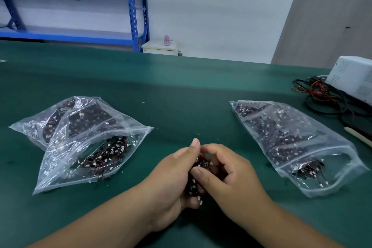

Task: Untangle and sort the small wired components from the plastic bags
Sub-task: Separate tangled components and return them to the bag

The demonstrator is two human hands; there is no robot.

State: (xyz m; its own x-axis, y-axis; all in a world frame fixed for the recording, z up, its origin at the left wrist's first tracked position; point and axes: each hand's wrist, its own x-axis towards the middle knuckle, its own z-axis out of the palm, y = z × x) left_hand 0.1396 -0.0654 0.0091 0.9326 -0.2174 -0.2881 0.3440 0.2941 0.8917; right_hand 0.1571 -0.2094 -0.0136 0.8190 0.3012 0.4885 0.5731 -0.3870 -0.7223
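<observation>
Green table (181,90): left hand (171,183) and right hand (231,173) both clutch a wired-component tangle (196,183). Flanking: left bags (80,139), right bag (298,143) (components inside). Far right: cable pile (326,96), white box (352,76).

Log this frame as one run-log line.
phase: untangling | left hand: holds wire bundle | right hand: pinches wire bundle | on green mat: front left bag, rear left bag, right bag

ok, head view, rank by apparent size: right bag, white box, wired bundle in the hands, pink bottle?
1. right bag
2. white box, cropped by the frame edge
3. wired bundle, partly hidden, so unsure against the box
4. pink bottle, far back
</observation>
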